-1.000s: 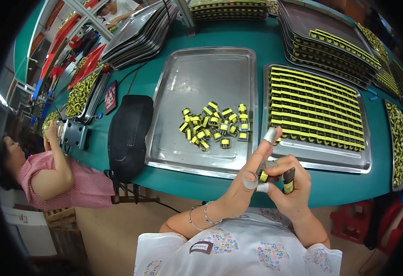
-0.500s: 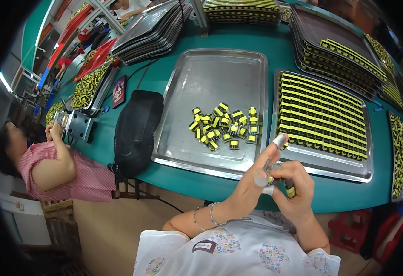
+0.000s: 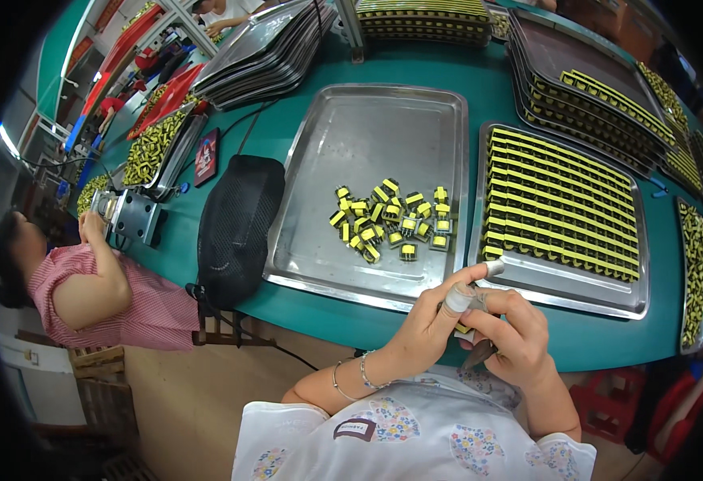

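My left hand (image 3: 425,327) has its index finger stretched out, with pale wrapping on fingertip and thumb. Its other fingers are closed on a small yellow-and-black transformer (image 3: 463,328), mostly hidden by the fingers. Close against it, my right hand (image 3: 520,337) is curled round a slim dark tool (image 3: 478,355) with a pointed end; its exact kind cannot be made out. Both hands meet in front of my body at the table's near edge. Ahead and to the left, a metal tray (image 3: 367,136) bears a loose heap of similar transformers (image 3: 391,216).
On the right, another tray (image 3: 544,290) carries tight rows of transformers (image 3: 564,204). Stacked loaded trays (image 3: 592,104) stand behind it. A black mesh bag (image 3: 241,228) lies left of the heap tray. Farther left, a person (image 3: 99,280) works at a metal fixture (image 3: 136,220).
My left index finger has tipped down to the right. My right hand has turned, and the dark tool in it now points down and left. The heap and the rows look the same.
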The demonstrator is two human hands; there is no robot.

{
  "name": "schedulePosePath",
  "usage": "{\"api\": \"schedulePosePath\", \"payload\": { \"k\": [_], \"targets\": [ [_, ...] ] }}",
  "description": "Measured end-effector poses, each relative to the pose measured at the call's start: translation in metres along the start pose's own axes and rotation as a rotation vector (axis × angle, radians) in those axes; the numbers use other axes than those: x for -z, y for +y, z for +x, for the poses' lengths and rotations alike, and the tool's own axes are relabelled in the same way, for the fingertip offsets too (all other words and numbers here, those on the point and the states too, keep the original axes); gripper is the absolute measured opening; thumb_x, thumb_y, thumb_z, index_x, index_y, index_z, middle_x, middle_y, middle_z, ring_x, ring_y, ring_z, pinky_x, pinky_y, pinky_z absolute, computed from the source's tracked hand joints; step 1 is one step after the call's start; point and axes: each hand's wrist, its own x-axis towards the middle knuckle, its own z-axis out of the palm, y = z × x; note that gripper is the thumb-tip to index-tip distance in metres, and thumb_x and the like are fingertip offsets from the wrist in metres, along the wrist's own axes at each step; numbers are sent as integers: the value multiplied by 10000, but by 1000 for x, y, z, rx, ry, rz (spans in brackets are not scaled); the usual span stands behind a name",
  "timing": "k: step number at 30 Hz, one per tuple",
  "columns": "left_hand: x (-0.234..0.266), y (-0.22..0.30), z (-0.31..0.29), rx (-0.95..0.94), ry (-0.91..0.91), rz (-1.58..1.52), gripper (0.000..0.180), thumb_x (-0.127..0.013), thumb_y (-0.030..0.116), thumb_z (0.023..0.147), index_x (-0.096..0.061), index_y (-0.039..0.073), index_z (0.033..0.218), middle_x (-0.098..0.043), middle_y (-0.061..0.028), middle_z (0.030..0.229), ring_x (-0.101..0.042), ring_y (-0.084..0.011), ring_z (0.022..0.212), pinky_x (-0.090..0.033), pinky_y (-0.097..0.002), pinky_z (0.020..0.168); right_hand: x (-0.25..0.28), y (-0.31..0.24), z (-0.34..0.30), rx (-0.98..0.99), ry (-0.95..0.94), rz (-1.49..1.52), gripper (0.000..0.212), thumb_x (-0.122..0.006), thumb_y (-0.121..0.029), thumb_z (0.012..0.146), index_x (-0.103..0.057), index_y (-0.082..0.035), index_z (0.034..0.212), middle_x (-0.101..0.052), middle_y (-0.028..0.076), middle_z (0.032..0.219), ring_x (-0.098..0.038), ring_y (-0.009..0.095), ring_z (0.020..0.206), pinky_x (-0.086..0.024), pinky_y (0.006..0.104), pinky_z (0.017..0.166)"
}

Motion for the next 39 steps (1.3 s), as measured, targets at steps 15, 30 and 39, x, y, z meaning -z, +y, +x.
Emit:
{"api": "schedulePosePath", "payload": {
  "k": [15, 30, 39],
  "targets": [
    [-7, 1, 0, -42, 42, -27, 555, -330, 435, 1024, -457, -18, 1318, -611, -161, 1170, -593, -97, 855, -489, -213, 708, -6, -3, -3, 31, 43, -2, 427, -665, 72, 530, -672, -9, 949, -527, 87, 825, -575, 249, 674, -498, 331, 564],
    [43, 21, -2, -282, 402, 1467, 370, -626, -74, 685, -661, 89, 1015, -619, -40, 926, -612, -244, 813, -497, -366, 644, 35, 26, 0, -454, 77, -173, 341, -601, 142, 691, -576, 6, 1003, -603, 151, 940, -619, 308, 818, -497, 358, 698],
    [43, 24, -1, -204, 316, 1513, 439, -625, -94, 624, -651, 89, 1022, -591, -40, 901, -595, -239, 813, -495, -346, 634, 25, 36, 3, -517, -113, -271, 323, -646, 111, 705, -573, -13, 995, -540, 117, 983, -606, 320, 845, -486, 392, 685]
  ]
}}
